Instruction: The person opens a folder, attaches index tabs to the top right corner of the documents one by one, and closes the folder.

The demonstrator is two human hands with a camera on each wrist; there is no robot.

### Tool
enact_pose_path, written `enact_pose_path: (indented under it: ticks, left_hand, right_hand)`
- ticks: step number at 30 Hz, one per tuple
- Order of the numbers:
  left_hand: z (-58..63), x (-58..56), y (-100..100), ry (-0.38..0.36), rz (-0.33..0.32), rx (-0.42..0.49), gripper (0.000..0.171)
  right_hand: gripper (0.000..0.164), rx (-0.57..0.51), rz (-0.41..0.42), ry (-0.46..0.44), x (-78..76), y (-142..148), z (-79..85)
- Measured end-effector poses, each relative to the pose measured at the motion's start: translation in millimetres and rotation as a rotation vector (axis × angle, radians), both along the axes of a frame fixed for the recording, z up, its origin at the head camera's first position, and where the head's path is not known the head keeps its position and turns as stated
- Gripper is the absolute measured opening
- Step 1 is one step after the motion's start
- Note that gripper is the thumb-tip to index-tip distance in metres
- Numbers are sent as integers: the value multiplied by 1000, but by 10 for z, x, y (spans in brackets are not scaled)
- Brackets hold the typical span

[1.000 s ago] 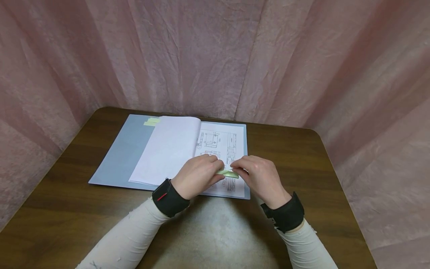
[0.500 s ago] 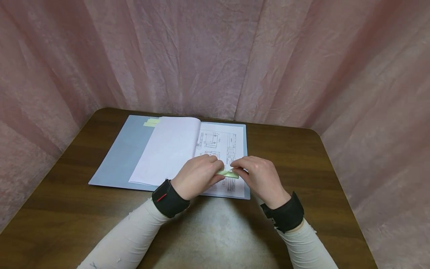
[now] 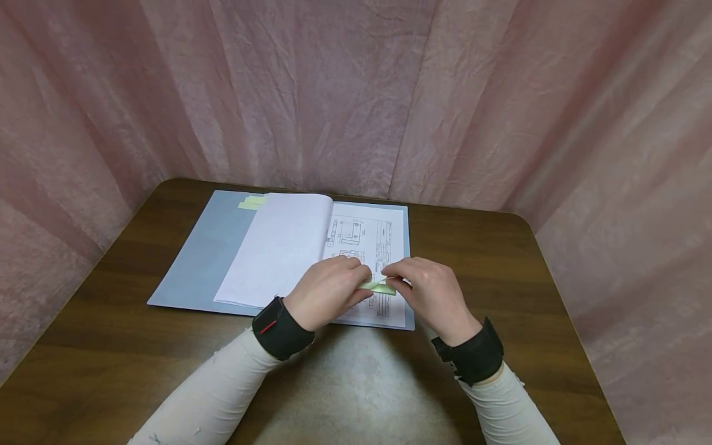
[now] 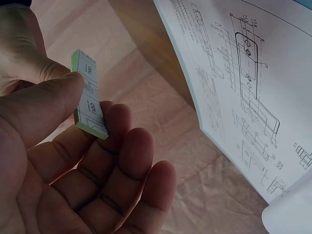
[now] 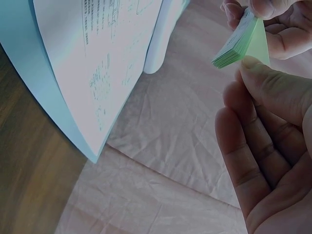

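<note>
My left hand (image 3: 328,287) grips a small pad of green sticky notes (image 4: 89,95) between thumb and fingers, its printed backing turned to the left wrist camera. With thumb and forefinger, my right hand (image 3: 431,293) pinches the top sticky note (image 5: 258,46), which is bent up from the pad at one end. In the right wrist view the other end of that note runs under the left thumb. Both hands hover over the printed drawing page (image 3: 367,225) of an open document, partly hiding it.
The document lies in a light blue folder (image 3: 191,262) on the brown wooden table (image 3: 473,247). A turned-over white page (image 3: 278,241) covers its left side. Several green sticky notes (image 3: 251,202) stick out at that page's upper left corner. Pink curtains (image 3: 356,93) surround the table.
The top sticky note has lifted slightly further from the pad at the right hand's fingertips. Both hands otherwise keep nearly the same place, and the document lies still.
</note>
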State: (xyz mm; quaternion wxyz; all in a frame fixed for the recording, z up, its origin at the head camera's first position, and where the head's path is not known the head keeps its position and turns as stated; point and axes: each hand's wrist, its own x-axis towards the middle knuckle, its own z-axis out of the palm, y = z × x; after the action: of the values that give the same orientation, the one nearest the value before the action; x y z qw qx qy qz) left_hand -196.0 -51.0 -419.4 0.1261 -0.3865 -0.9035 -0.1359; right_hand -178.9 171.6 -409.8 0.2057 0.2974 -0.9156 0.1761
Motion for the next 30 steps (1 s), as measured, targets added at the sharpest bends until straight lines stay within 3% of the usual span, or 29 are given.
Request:
enact_pose_path:
  ticks: [30]
  left_hand:
    - [-6, 9, -1, 0, -6, 10, 20]
  right_hand:
    - [15, 1, 23, 29, 6, -1, -18]
